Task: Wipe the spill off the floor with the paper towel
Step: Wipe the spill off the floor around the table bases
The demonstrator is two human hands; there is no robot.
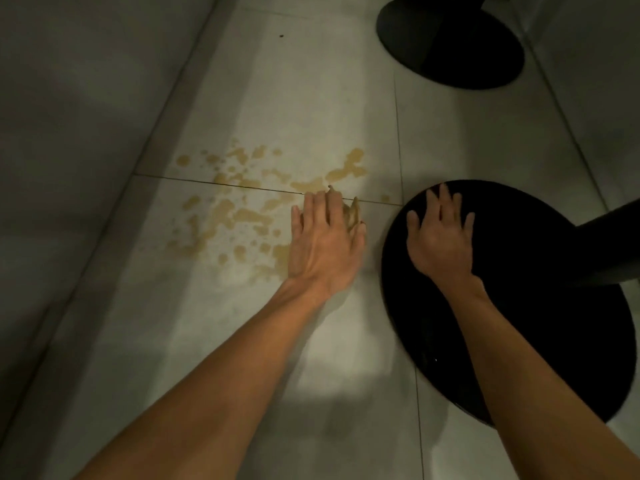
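Note:
A tan liquid spill (228, 216) lies in scattered blotches across the pale floor tiles (311, 98), on both sides of a grout line. My left hand (323, 244) lies flat on the floor at the spill's right edge. It presses down a soaked, brownish paper towel (352, 213), of which only a crumpled bit shows between the fingers and thumb. My right hand (441, 237) rests with spread fingers on the black round base (519, 323) to the right, holding nothing.
A dark pole (609, 247) rises from the black base at the right. A second black round base (450, 39) stands at the top right. A grey wall or panel (69, 133) borders the floor strip on the left.

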